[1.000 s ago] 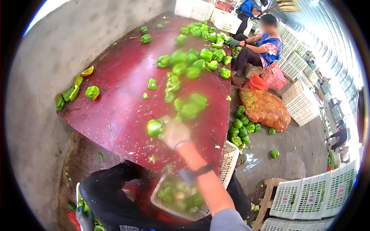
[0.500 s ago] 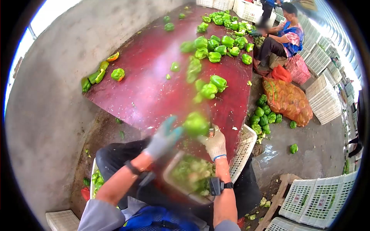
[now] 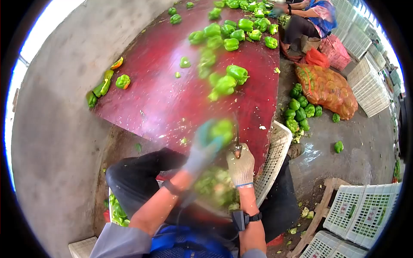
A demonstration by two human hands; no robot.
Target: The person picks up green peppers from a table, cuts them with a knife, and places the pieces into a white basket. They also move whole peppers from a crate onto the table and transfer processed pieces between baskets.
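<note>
My left hand (image 3: 205, 144), in a grey and teal glove, is wrapped round a green pepper (image 3: 222, 133) above the near part of the red table (image 3: 163, 101). Beside it on the right, my right hand (image 3: 241, 163), in a pale knitted glove, grips a knife (image 3: 237, 148) by its handle, blade pointing up and away. Both hands are above a container of green trimmings (image 3: 215, 187), blurred. Farther up the table lie more green peppers (image 3: 237, 73), and one with an orange patch (image 3: 123, 81) sits at the left.
A co-worker (image 3: 307, 19) sits beyond the table's right side. A net sack (image 3: 329, 90) and loose peppers (image 3: 301, 109) lie on the floor at right. White crates (image 3: 359, 210) stand at lower right, another (image 3: 275, 152) by my right leg. A wall (image 3: 56, 107) runs along the left.
My left hand, open before, has moved right and closed round the pepper. The knife blade now shows upright in my right hand. The view has shifted, so the table sits higher.
</note>
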